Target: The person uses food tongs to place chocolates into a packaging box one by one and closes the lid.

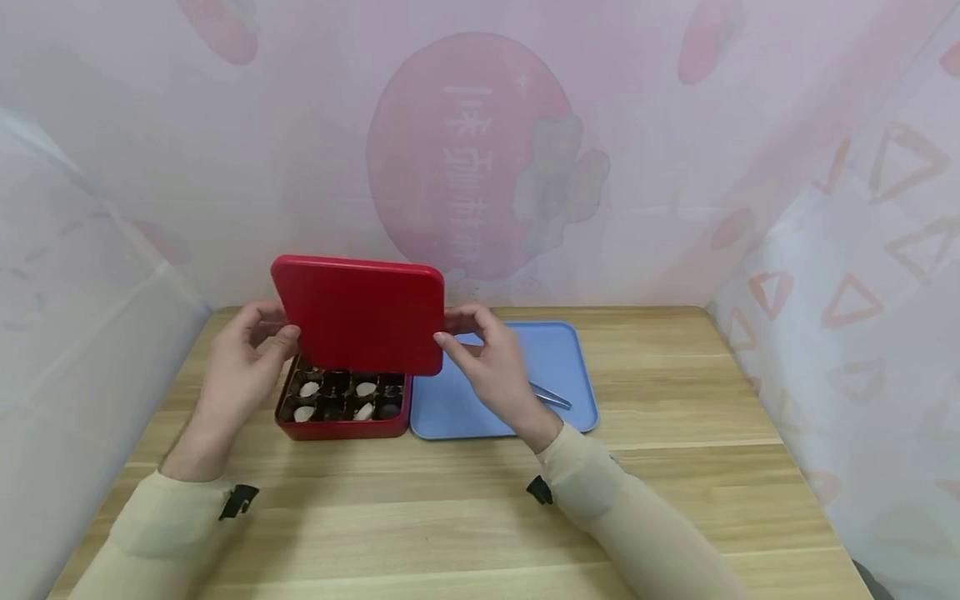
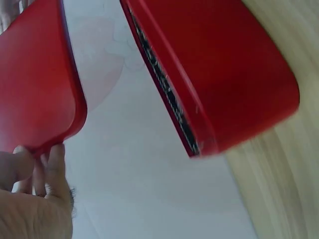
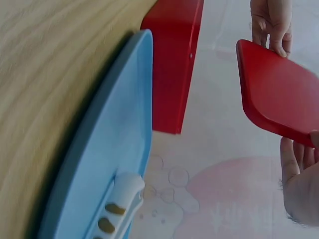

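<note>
A red lid (image 1: 358, 317) is held up, tilted, above a red box (image 1: 341, 430). My left hand (image 1: 243, 358) grips its left edge between thumb and fingers; my right hand (image 1: 497, 367) pinches the right edge. Both hands also show on the lid (image 3: 281, 92) in the right wrist view. The box is open, and its dark divided insert holds pale pieces (image 1: 366, 389) and dark ones (image 1: 389, 411) that look like chocolates. The lid hides the back rows. From the left wrist view, the box (image 2: 234, 74) stands apart from the lid (image 2: 35, 84).
Right beside the box lies a blue tray (image 1: 450, 412), partly covered by my right hand. Slim silver tongs (image 1: 551, 396) rest on it. A white object with gold-brown spots (image 3: 122, 194) shows on the tray in the right wrist view. Behind the wooden table (image 1: 450, 533) hangs a printed backdrop (image 1: 315, 150).
</note>
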### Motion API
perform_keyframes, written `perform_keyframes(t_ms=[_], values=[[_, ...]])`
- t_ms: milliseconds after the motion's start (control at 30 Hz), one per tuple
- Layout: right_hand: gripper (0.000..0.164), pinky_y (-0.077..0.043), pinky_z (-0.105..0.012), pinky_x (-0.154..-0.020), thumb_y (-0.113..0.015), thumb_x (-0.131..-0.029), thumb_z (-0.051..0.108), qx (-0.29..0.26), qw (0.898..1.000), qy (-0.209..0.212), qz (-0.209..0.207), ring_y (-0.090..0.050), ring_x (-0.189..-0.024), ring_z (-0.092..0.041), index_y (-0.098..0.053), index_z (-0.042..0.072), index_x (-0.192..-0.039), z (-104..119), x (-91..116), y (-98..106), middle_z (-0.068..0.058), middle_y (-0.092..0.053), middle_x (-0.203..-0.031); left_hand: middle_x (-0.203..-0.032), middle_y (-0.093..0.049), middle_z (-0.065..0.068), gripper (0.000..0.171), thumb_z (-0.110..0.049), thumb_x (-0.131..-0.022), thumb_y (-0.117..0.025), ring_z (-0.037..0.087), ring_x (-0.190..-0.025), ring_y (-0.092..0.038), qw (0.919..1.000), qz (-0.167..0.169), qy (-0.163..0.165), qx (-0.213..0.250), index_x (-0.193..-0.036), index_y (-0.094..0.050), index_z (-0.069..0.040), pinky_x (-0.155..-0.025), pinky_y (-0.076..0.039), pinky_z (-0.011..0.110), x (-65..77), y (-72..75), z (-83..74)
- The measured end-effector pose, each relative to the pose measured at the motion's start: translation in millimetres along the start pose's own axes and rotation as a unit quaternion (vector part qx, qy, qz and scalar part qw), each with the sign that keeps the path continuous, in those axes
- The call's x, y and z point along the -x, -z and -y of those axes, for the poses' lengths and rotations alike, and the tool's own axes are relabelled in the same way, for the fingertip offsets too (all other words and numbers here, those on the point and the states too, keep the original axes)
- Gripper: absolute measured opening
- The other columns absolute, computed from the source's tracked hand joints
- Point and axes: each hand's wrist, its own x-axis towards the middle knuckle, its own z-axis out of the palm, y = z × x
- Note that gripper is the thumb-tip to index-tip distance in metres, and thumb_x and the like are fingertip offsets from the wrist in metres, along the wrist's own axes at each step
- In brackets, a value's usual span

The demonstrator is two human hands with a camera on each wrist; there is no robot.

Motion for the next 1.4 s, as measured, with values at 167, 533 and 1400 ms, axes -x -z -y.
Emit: perform_keyframes(t_ms=[167, 533, 1400], values=[[0.041, -0.068, -0.029, -0.083, -0.075, -0.1, 0.02, -0.021, 0.999, -0.049, 0.008, -0.074, -0.105, -0.017, -0.058, 0.017, -0.137, -2.8, -4.1, -15.0, -0.004, -0.071, -0.12, -0.115, -0.065, -0.005, 0.036, -0.022, -0.106, -0.064, -0.013, -0.094, -0.066, 0.9984, 0.036, 0.02, -0.039, -0.138, -0.063, -0.005, -0.076, -0.063, 0.012, -1.4, 18.1, 4.9], [0.064, -0.068, -0.037, -0.085, -0.074, -0.1, 0.022, -0.005, 0.977, -0.196, 0.078, -0.078, -0.103, -0.016, -0.047, 0.019, -0.158, -12.2, -9.9, -36.7, -0.007, -0.066, -0.137, -0.121, -0.076, 0.02, 0.053, -0.038, -0.106, -0.064, -0.016, -0.082, -0.063, 0.9804, 0.115, 0.029, -0.157, -0.151, -0.059, -0.01, -0.065, -0.059, 0.016, -3.5, 34.5, 33.3], [0.079, -0.065, -0.027, -0.087, -0.08, -0.095, 0.019, 0.06, 0.948, -0.27, 0.156, -0.071, -0.114, -0.018, -0.041, 0.006, -0.162, -48.7, -15.1, -62.2, -0.011, -0.061, -0.136, -0.129, -0.074, 0.021, 0.061, -0.045, -0.105, -0.063, 0.039, -0.11, -0.074, 0.9628, 0.173, 0.076, -0.193, -0.153, -0.055, -0.007, -0.081, -0.055, 0.029, 2.1, 29.2, 73.6]])
